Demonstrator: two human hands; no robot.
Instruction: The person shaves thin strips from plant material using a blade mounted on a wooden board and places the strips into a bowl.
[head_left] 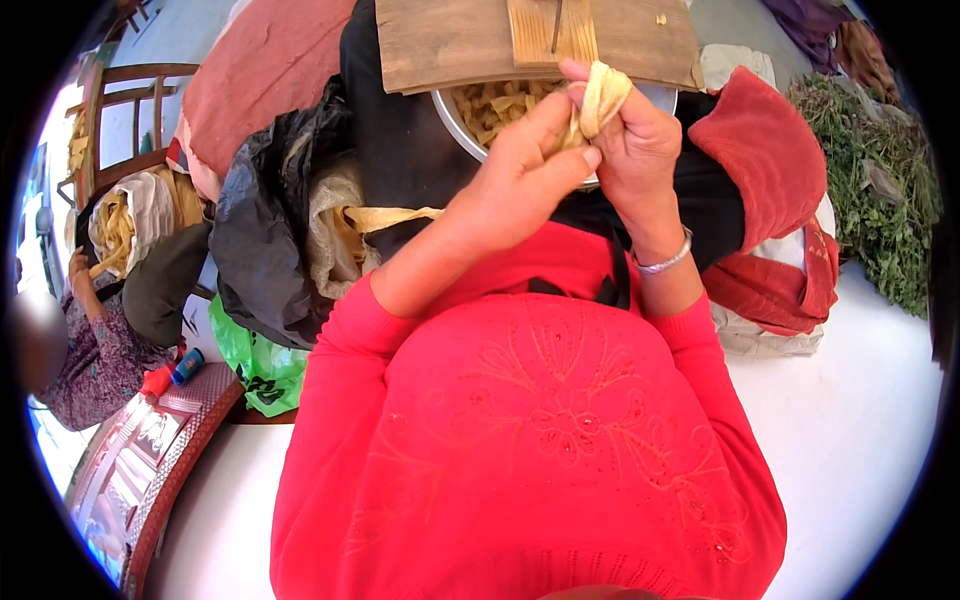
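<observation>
A pale yellow, flat, soft-looking strip (pixel 606 92) is bunched and looped between my two hands, over the near edge of a wooden board. My left hand (pixel 520 170) pinches its lower part with thumb and fingers. Around the loop's right side my right hand (pixel 645 150) is closed, a silver bangle on that wrist. Just beneath is a metal bowl (pixel 452 128) holding many short yellow pieces (pixel 488 108). The board (pixel 440 45) lies across the bowl's far side and carries a smaller wooden block (pixel 552 35) with a thin dark metal piece.
At my left, a sack (pixel 322 230) with a yellow strip (pixel 395 217) trailing out stands against a black plastic bag (pixel 265 215). Beyond sits another person (pixel 110 340) beside a bag of strips (pixel 115 230). Red cloth (pixel 765 150) and a heap of green plants (pixel 870 190) lie to my right.
</observation>
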